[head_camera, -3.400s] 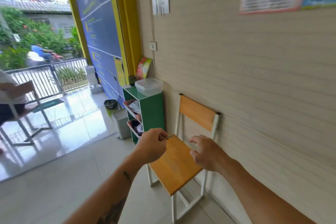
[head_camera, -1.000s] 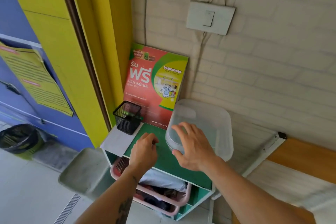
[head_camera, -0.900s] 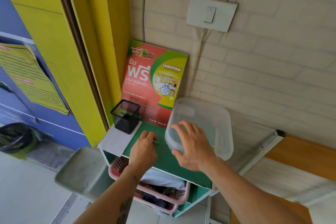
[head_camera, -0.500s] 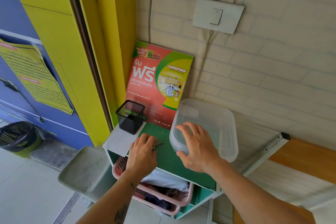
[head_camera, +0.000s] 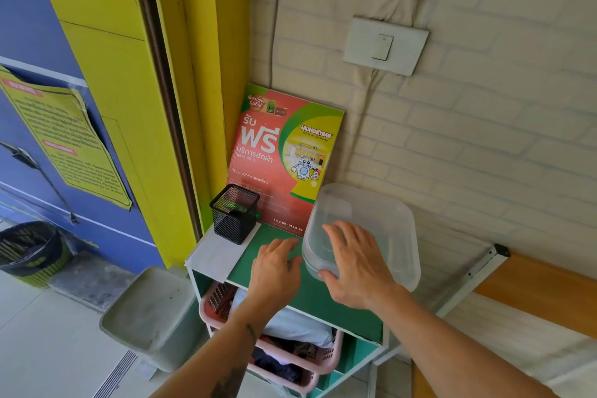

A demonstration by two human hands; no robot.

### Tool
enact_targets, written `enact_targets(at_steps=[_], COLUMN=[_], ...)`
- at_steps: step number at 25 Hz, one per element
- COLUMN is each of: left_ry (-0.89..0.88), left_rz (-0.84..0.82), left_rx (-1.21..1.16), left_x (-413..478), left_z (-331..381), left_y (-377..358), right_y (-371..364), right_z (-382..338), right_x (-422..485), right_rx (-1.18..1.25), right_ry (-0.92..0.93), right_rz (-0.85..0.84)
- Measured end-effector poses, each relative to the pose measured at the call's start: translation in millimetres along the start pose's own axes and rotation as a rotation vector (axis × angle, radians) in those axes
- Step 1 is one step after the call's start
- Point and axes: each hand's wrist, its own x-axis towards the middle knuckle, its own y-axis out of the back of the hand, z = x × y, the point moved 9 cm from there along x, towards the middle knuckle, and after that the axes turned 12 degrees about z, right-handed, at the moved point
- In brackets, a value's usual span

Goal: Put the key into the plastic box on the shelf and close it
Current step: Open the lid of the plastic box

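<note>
The clear plastic box (head_camera: pixel 387 220) stands with its lid on at the right of the green shelf top (head_camera: pixel 310 297), against the wall. My right hand (head_camera: pixel 355 265) lies over the box's near left corner, fingers spread on the lid and thumb hooked on the front edge. My left hand (head_camera: pixel 274 271) rests back-up on the shelf just left of the box, fingers stretched out and thumb apart, almost touching the box. The key does not show; it may be under this hand.
A black mesh cup (head_camera: pixel 234 213) stands on a white sheet at the shelf's left, with a red and green leaflet (head_camera: pixel 281 155) leaning behind. Pink baskets (head_camera: pixel 290 355) fill the shelf below. A grey bin (head_camera: pixel 145 310) stands left, a wooden chair (head_camera: pixel 533 294) right.
My left hand, which pinched the key half a second ago, has flattened on the shelf and slid toward the box; the key has gone out of sight. My right hand stays on the lid.
</note>
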Motion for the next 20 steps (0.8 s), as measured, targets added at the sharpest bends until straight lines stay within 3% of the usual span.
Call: enact_targets(at_steps=[6, 20], left_ry=[0.087, 0.125], left_rz=[-0.091, -0.164], left_rx=[-0.074, -0.037], left_x=[2.0, 15.0], left_z=[-6.9, -7.7], left_y=[-15.1, -14.3], right_y=[-11.3, 3.6], right_z=[7.3, -8.3], right_x=[-4.7, 14.7], right_rx=[-0.083, -0.2], right_ry=[-0.102, 0.143], right_rz=[-0.101, -0.12])
